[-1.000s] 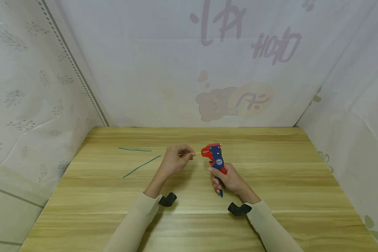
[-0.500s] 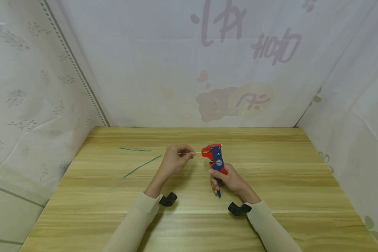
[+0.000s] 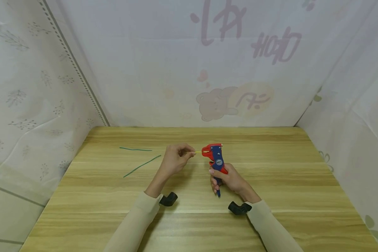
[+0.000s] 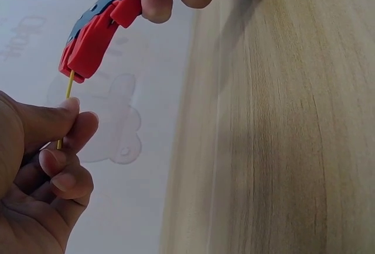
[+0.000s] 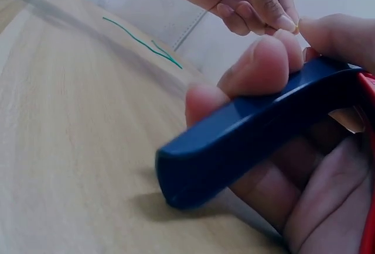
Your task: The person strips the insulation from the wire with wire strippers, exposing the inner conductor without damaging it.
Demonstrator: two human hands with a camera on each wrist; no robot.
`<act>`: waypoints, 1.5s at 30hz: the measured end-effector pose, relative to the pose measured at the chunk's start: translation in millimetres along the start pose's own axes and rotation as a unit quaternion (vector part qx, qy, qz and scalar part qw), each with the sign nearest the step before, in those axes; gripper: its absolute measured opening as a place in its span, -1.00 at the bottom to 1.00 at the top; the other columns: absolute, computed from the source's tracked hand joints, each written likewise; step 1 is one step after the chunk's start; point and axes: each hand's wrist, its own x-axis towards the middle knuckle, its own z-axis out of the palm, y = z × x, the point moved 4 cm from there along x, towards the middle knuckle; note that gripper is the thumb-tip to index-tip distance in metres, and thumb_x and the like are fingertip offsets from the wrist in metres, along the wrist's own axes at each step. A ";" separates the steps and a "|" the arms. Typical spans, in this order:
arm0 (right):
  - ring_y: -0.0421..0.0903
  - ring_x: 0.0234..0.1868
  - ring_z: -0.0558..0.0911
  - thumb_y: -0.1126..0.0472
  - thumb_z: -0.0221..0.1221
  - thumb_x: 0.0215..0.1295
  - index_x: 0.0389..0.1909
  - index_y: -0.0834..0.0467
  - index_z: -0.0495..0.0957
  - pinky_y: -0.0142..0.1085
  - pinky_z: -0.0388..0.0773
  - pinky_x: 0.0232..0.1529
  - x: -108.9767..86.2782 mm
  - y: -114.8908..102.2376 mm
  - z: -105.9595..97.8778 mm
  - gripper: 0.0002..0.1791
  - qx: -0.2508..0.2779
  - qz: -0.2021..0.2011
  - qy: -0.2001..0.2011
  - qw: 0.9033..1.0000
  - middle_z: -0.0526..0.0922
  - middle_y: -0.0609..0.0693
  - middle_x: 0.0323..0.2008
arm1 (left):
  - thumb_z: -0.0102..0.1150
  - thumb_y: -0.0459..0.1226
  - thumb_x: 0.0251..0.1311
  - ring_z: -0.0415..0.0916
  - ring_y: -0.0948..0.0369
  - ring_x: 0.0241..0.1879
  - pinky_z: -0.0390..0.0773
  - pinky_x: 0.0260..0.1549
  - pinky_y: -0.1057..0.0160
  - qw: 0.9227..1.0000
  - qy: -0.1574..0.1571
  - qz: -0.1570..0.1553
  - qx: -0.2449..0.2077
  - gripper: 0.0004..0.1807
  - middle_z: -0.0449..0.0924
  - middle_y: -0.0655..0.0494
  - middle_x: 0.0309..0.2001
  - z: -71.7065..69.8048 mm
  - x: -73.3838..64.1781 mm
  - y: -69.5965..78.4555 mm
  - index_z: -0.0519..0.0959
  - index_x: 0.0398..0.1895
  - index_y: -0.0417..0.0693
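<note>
Between thumb and index finger, my left hand pinches a thin yellow wire. The wire's far end sits in the red jaws of a red and blue wire stripper. My right hand grips the stripper's handles, fingers wrapped round them. In the left wrist view the yellow wire runs from my fingertips into the red nose of the wire stripper. The right wrist view shows the stripper's blue handle close up, held above the table. The wire's end inside the jaws is hidden.
Two green wires lie on the wooden table left of my left hand: one green wire farther back, another green wire slanting nearer. A printed white cloth hangs behind the table, with more cloth at both sides.
The stripper's handles came closer together as my right hand squeezed, between one second and half a second ago. Since then hands, wire and tool have hardly moved.
</note>
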 end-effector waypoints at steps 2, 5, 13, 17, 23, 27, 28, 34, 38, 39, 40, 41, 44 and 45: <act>-0.18 -0.62 0.58 0.16 0.00 0.63 -0.20 0.33 0.34 -0.21 0.71 -0.49 0.9 -0.5 1.2 -0.72 -0.009 0.003 0.011 1.000 0.52 -0.06 -0.59 | 0.36 -0.32 0.30 0.43 0.28 -0.59 0.39 -0.60 0.42 1.000 0.002 0.001 0.000 -0.92 0.78 -0.05 -0.40 -0.1 0.1 -0.5 0.76 -0.34 -0.13; -0.17 -0.66 0.54 0.09 0.04 0.62 -0.18 0.30 0.34 -0.23 0.67 -0.53 1.8 -1.7 3.7 -0.69 -0.022 0.019 0.040 0.999 0.48 -0.08 -0.61 | 0.37 -0.31 0.29 0.43 0.29 -0.59 0.39 -0.59 0.42 1.000 0.006 0.002 0.003 -0.91 0.77 -0.05 -0.40 0.0 0.5 -1.1 0.75 -0.35 -0.14; -0.24 -0.78 0.30 -0.04 0.22 0.48 -0.16 0.31 0.36 -0.37 0.36 -0.72 3.2 0.1 2.7 -0.54 -0.014 0.085 0.161 0.983 0.30 -0.15 -0.73 | 0.37 -0.34 0.30 0.39 0.30 -0.59 0.32 -0.61 0.41 1.000 0.010 -0.007 0.018 -0.93 0.77 0.01 -0.44 2.7 2.0 -6.6 0.75 -0.36 -0.13; -0.18 -0.70 0.46 0.07 0.16 0.53 -0.09 0.46 0.29 -0.28 0.59 -0.59 3.7 -0.5 1.4 -0.53 -0.009 0.054 0.116 0.992 0.45 -0.09 -0.65 | 0.35 -0.33 0.31 0.61 0.09 -0.51 0.38 -0.59 0.41 1.000 0.002 -0.029 0.006 -0.94 0.77 -0.01 -0.40 1.3 0.9 -8.7 0.74 -0.32 -0.13; -0.10 -0.47 0.70 0.21 0.03 0.60 0.02 0.53 0.20 -0.13 0.76 -0.28 3.5 -0.6 -2.3 -0.60 0.023 0.014 0.033 0.999 0.67 0.00 -0.45 | 0.34 -0.30 0.33 0.72 -0.13 -0.35 0.46 -0.55 0.39 0.998 -0.009 -0.055 -0.009 -0.92 0.76 0.00 -0.37 -4.8 -2.0 -12.8 0.73 -0.30 -0.13; -0.10 -0.43 0.72 0.20 0.02 0.61 0.02 0.54 0.19 -0.13 0.76 -0.24 3.0 -1.3 -3.4 -0.58 0.031 0.011 0.009 0.999 0.69 0.00 -0.41 | 0.34 -0.30 0.33 0.71 -0.10 -0.37 0.47 -0.54 0.38 0.998 -0.012 -0.054 -0.001 -0.94 0.76 0.01 -0.38 -8.1 -3.9 -15.7 0.73 -0.30 -0.10; -0.10 -0.42 0.72 0.20 0.02 0.60 0.01 0.54 0.20 -0.13 0.76 -0.23 2.8 -1.9 -3.5 -0.58 0.032 0.009 0.005 0.999 0.69 0.00 -0.40 | 0.34 -0.30 0.33 0.71 -0.09 -0.37 0.47 -0.54 0.38 0.998 -0.013 -0.053 0.002 -0.94 0.76 0.02 -0.38 -8.8 -4.4 -16.3 0.73 -0.30 -0.09; -0.09 -0.40 0.73 0.28 -0.03 0.60 -0.02 0.39 0.31 -0.09 0.76 -0.20 0.8 -4.9 -7.3 -0.80 0.049 -0.022 -0.020 0.998 0.70 0.03 -0.37 | 0.34 -0.28 0.34 0.68 -0.05 -0.39 0.44 -0.55 0.37 0.998 -0.020 -0.055 0.013 -0.94 0.76 0.04 -0.37 -16.4 -9.7 -20.2 0.73 -0.26 -0.07; -0.09 -0.38 0.73 0.31 -0.06 0.60 0.01 0.45 0.27 -0.08 0.76 -0.19 -0.7 -5.4 -9.5 -0.77 0.054 -0.031 -0.036 0.997 0.70 0.05 -0.35 | 0.33 -0.27 0.35 0.67 0.00 -0.39 0.44 -0.55 0.37 0.998 -0.019 -0.051 0.023 -0.93 0.77 0.01 -0.35 -23.0 -13.3 -23.0 0.73 -0.25 -0.08; -0.08 -0.38 0.73 0.31 -0.05 0.59 0.02 0.48 0.25 -0.08 0.76 -0.19 -1.4 -5.6 -10.1 -0.75 0.054 -0.032 -0.036 0.997 0.70 0.05 -0.35 | 0.33 -0.27 0.35 0.66 0.02 -0.40 0.46 -0.54 0.37 0.998 -0.018 -0.050 0.026 -0.93 0.77 0.01 -0.35 -24.5 -14.1 -23.8 0.73 -0.25 -0.07; -0.08 -0.37 0.73 0.31 -0.04 0.59 0.03 0.47 0.26 -0.09 0.76 -0.19 -2.2 -6.2 -10.7 -0.74 0.054 -0.031 -0.035 0.997 0.70 0.05 -0.34 | 0.33 -0.27 0.35 0.66 0.04 -0.41 0.47 -0.53 0.37 0.998 -0.017 -0.052 0.028 -0.93 0.77 0.00 -0.36 -26.0 -14.9 -24.6 0.73 -0.26 -0.07; -0.08 -0.37 0.73 0.31 -0.04 0.58 0.03 0.48 0.25 -0.09 0.76 -0.19 -3.1 -7.1 -11.3 -0.73 0.053 -0.032 -0.034 0.997 0.70 0.05 -0.34 | 0.33 -0.26 0.35 0.65 0.08 -0.43 0.48 -0.53 0.36 0.998 -0.016 -0.053 0.032 -0.93 0.77 0.01 -0.36 -27.2 -15.5 -25.8 0.73 -0.26 -0.07; -0.08 -0.36 0.74 0.30 -0.04 0.58 0.03 0.40 0.31 -0.12 0.76 -0.19 -6.0 -10.9 -14.8 -0.79 0.054 -0.035 -0.023 0.998 0.71 0.05 -0.33 | 0.33 -0.24 0.35 0.60 0.16 -0.45 0.50 -0.51 0.35 0.997 -0.015 -0.062 0.038 -0.92 0.77 0.03 -0.37 -31.1 -18.0 -29.5 0.74 -0.25 -0.04; -0.08 -0.36 0.74 0.30 -0.05 0.58 0.03 0.37 0.32 -0.13 0.76 -0.19 -7.0 -12.2 -16.4 -0.81 0.055 -0.035 -0.019 0.998 0.71 0.05 -0.32 | 0.32 -0.24 0.36 0.58 0.19 -0.46 0.50 -0.52 0.35 0.997 -0.016 -0.065 0.038 -0.91 0.77 0.01 -0.36 -32.2 -19.0 -30.5 0.74 -0.24 -0.06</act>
